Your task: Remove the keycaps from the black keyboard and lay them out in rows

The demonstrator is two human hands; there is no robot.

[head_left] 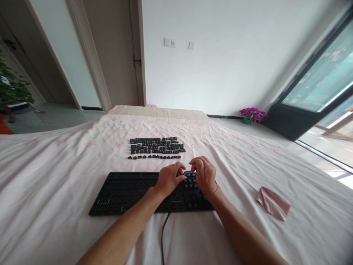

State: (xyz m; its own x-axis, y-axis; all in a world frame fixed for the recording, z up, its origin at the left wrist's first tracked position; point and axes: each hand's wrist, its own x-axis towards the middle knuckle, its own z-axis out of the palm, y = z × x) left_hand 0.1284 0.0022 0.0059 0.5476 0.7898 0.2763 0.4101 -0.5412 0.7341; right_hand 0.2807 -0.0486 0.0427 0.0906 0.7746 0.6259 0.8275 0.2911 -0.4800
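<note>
A black keyboard point(124, 193) lies on the pale pink sheet with most of its keycaps removed. Only a few caps remain near its right end. My left hand point(168, 179) and my right hand point(203, 173) meet over that right end, fingers curled down and pinched together on a keycap point(188, 174) at the keyboard's far edge. Beyond the keyboard, several loose black keycaps point(156, 147) are laid out in neat rows on the sheet. The keyboard's black cable point(162, 235) runs toward me between my forearms.
A folded pink cloth point(273, 203) lies on the sheet to the right. The bed's far edge point(157, 111) meets a white wall. A pot of purple flowers point(252, 115) stands on the floor by a glass door point(317, 84). A doorway and a green plant point(12, 88) are at left.
</note>
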